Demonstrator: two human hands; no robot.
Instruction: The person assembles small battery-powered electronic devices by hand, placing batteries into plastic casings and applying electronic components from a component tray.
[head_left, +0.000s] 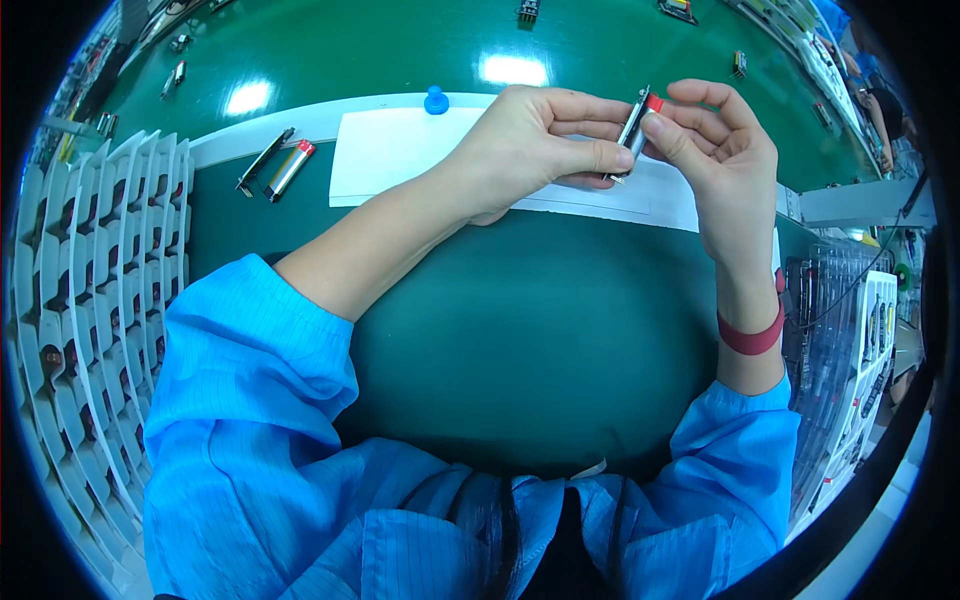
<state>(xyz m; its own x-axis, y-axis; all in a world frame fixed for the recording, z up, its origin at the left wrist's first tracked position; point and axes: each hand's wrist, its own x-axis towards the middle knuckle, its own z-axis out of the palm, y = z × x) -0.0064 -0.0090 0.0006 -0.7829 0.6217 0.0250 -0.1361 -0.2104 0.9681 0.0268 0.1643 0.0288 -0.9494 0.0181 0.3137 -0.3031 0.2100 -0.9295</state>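
Observation:
Above a white sheet of paper, both my hands meet over one small assembly. My left hand pinches a thin dark circuit board, held on edge, between thumb and fingers. Against the board's right side lies a small silver cylindrical battery with a red end. My right hand grips that battery between thumb and index finger, its other fingers loosely curled. Whether wires join battery and board is hidden by the fingers. To the left of the paper lie another circuit board and a red-ended battery, side by side.
Stacked white compartment trays rise at the left. Clear plastic trays and a white tray of parts stand at the right. Beyond a pale rail with a blue knob, a green surface carries scattered small assemblies.

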